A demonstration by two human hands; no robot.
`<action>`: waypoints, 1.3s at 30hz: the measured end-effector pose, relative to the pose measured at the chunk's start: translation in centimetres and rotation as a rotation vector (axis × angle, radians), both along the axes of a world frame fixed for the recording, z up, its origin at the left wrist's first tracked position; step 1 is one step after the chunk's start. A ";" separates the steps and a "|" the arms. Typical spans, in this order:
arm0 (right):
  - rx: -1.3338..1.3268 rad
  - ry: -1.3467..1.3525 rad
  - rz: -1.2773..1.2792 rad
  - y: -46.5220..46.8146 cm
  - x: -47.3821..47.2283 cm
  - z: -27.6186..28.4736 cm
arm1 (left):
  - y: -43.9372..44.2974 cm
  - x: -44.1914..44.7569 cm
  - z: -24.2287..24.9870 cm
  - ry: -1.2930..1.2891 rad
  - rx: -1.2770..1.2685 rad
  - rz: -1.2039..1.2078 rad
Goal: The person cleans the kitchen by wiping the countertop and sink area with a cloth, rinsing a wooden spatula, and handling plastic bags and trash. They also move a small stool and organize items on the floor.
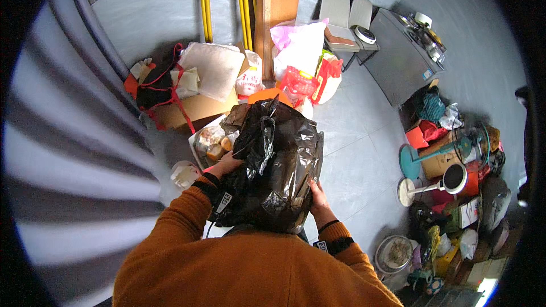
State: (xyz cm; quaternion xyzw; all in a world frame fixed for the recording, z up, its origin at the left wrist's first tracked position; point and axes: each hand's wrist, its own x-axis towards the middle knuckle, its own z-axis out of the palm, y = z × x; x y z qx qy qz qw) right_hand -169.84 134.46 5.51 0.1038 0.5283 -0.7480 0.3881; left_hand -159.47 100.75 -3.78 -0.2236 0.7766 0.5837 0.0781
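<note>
A large, filled black plastic bag (277,166) is held against the front of my body. My left hand (228,165) grips its left side, with the fingertips hidden behind the plastic. On the right side, my right hand (319,200) presses against the bag, its thumb showing and the other fingers out of sight. The bag's gathered top forms a knot or loop (268,125). Just beyond my left hand, a white box (198,136) holds clear plastic bags with brown, rounded items (218,148) that look like bread.
An open cardboard box (200,111) stands ahead on the left, near a red-and-white sack (326,79) and a wooden board (279,21). Grey chairs (335,10) and a grey cabinet (396,59) are at the back right. Fans (410,160) and mixed clutter line the right; a striped curtain (85,170) hangs left.
</note>
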 end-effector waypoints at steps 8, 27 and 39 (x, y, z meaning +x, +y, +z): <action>-0.164 -0.113 0.222 -8.8 -17.5 -7.4 | -7.4 -11.6 -9.4 0.039 -0.043 0.182; 0.256 -0.398 0.340 -20.9 -42.5 -31.7 | -12.0 -27.2 -29.9 -0.110 0.176 0.499; 0.244 -0.240 0.591 -30.9 -51.1 -47.1 | -16.8 -30.3 -40.4 -0.114 0.352 0.751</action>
